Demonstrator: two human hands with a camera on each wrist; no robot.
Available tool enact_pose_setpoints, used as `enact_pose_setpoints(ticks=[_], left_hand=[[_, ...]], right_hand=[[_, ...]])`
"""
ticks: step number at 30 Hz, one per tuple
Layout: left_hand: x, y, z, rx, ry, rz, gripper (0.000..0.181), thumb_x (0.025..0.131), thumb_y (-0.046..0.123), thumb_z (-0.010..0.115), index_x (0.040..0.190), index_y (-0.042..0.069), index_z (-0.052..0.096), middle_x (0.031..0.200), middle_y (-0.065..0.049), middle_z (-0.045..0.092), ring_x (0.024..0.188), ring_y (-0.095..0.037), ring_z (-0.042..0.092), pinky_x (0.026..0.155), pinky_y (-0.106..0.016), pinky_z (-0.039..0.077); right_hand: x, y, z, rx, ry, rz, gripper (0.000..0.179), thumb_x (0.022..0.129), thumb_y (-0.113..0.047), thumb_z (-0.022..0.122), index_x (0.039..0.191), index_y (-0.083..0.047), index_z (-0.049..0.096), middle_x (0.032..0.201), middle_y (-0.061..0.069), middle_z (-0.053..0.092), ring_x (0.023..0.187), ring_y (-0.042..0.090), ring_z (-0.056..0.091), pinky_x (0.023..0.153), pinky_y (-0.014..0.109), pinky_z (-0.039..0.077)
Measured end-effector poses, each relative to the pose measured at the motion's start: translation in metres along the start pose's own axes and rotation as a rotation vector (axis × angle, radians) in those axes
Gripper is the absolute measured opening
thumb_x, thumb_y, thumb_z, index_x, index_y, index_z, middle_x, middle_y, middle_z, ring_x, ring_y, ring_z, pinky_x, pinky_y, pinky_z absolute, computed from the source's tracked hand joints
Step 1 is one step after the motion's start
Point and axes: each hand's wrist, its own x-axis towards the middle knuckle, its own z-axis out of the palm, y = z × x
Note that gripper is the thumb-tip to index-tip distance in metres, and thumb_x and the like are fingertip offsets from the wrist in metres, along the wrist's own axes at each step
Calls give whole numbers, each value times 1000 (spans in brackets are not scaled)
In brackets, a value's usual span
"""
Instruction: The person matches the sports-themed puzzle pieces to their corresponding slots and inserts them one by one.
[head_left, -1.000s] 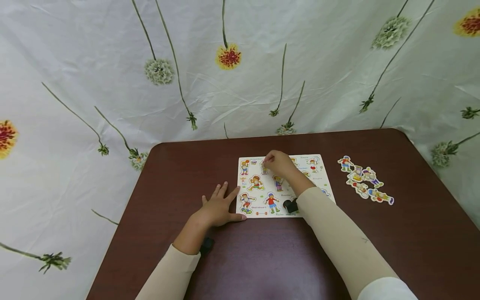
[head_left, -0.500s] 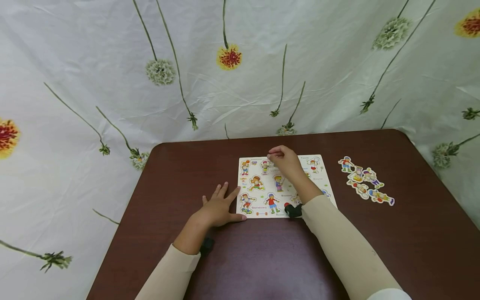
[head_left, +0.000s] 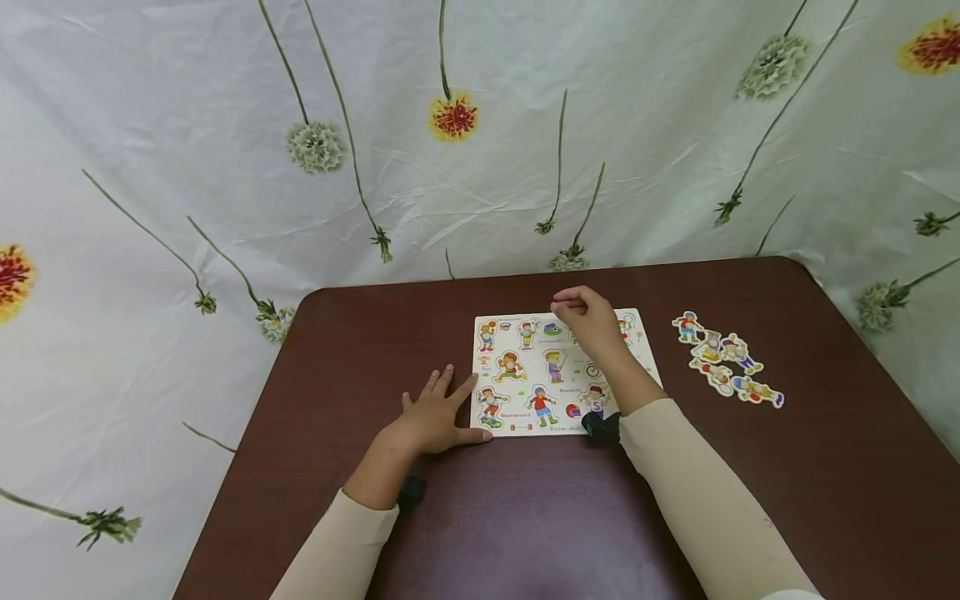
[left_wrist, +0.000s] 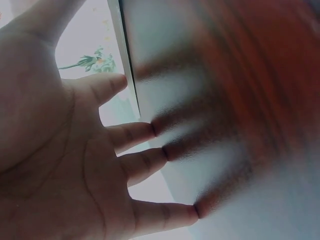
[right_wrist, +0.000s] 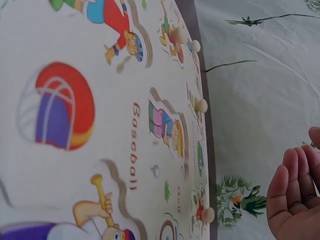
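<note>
A white peg puzzle board (head_left: 573, 392) with printed sports figures lies on the table. My left hand (head_left: 427, 421) is spread flat at its left side, thumb and index fingertip touching the board's edge; the left wrist view shows the palm (left_wrist: 55, 155) and extended fingers. Above the board's upper right part hovers my right hand (head_left: 592, 329), fingers loosely bent, holding nothing that I can see. In the right wrist view, several wooden knobs (right_wrist: 201, 106) stand on seated pieces, while the golf recess (right_wrist: 167, 127) bears no knob. The right hand covers some figures.
Several loose puzzle pieces (head_left: 723, 358) lie in a cluster on the dark red-brown table (head_left: 795, 467), right of the board. A white flowered cloth (head_left: 480, 192) hangs behind the table's far edge.
My right hand has lifted off the figure in the top row and moved right, uncovering that figure and more of the board. The left hand stays in place.
</note>
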Motion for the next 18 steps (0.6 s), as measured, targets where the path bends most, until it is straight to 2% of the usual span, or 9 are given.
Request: enact_pose_setpoints(ticks=[9,18], left_hand=[[-1,1,-1,9,5,-5,93,88,64,67,162,32,22,171,-16,8,159,-39,5,115,-79,11],[-1,0,1,6,4,-9,93,87,65,67,162,33,22,172,-15,7,159,-38,4,115,-79,9]], right_hand=[[-6,-2,-28,-2,87,8,31,101,-27,64,125,-7,64,113,7,63,99,17,58,83,24,50],[-7,7,-60,-30,151,43,37,101,-30,63,128,-5,63,106,-3,59,94,11,57,83,28,51]])
